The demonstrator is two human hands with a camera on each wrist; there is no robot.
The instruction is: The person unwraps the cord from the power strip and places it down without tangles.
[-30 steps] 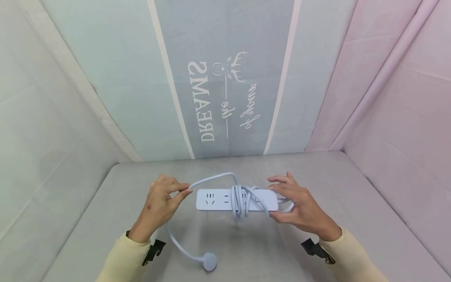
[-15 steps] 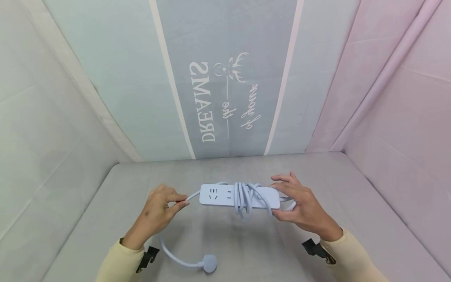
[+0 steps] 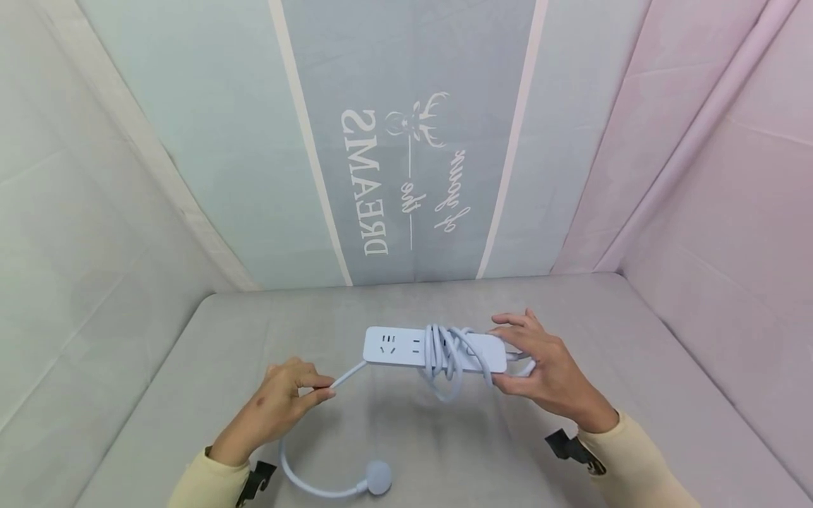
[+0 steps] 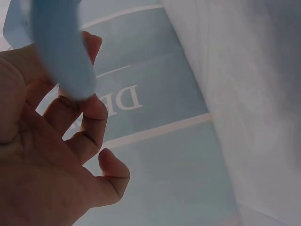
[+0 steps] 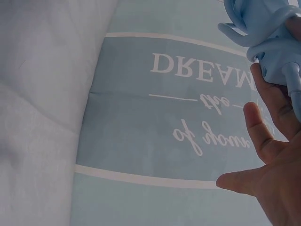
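A white power strip point(image 3: 396, 346) hangs above the grey table point(image 3: 190, 367), with its white cord point(image 3: 444, 356) looped several times round its middle. My right hand point(image 3: 540, 370) grips the strip's right end; the strip's end point(image 5: 275, 42) shows against the fingers point(image 5: 263, 132) in the right wrist view. My left hand point(image 3: 286, 398) pinches the loose cord point(image 3: 346, 376) left of the strip. That cord point(image 4: 61, 52) crosses the fingers in the left wrist view. Below the left hand the cord curves down to the round plug point(image 3: 377, 478) lying on the table.
A cloth backdrop point(image 3: 394, 176) with pale stripes and printed lettering rises behind the table. Grey cloth point(image 3: 76, 247) hangs on the left and pink cloth point(image 3: 711, 212) on the right.
My left hand has drawn the cord down and toward me, from level with the strip to below its left end. The strip has risen slightly and shifted right; the loops hang looser.
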